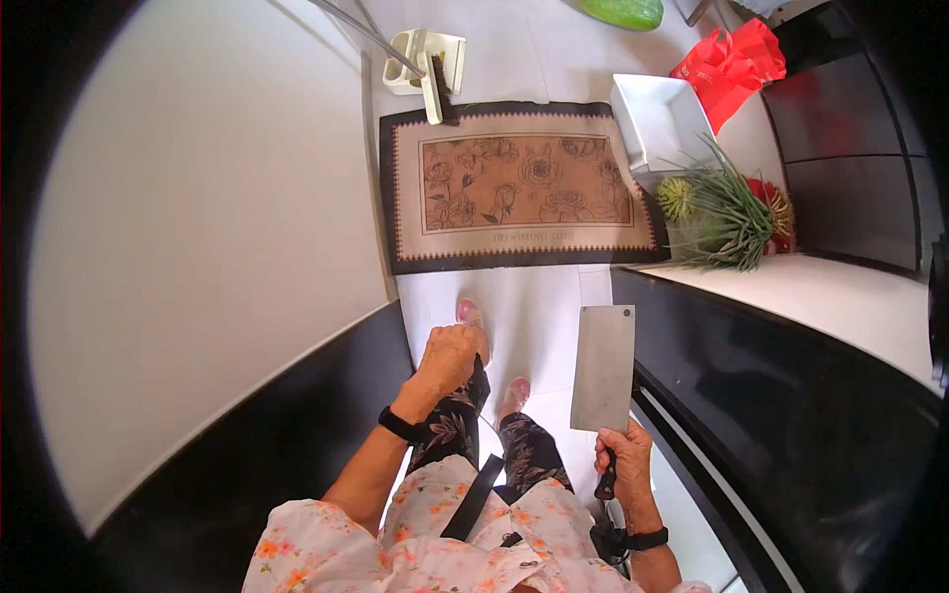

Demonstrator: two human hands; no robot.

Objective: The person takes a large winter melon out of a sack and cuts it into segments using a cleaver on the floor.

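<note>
My right hand (626, 458) grips the black handle (606, 478) of a Chinese cleaver (604, 367). Its broad steel blade points away from me, flat side toward the camera, with a small hole at the far corner. In front of my left thigh is my left hand (447, 357), seen from the back with its fingers curled in. Nothing shows in it, though the palm is hidden. Each wrist wears a black band. Below the hands are my dark patterned trousers (530, 452) and pink shoes (468, 311) on the pale tiled floor.
Ahead lies a floral doormat (528, 181) bearing writing. A broom (432, 89) and dustpan (400, 78) stand at its far left. A white bin (660, 122), red bag (730, 67) and green onions (730, 211) are at right. A green gourd (626, 11) lies farther off. Walls and black cabinets (741, 370) flank me.
</note>
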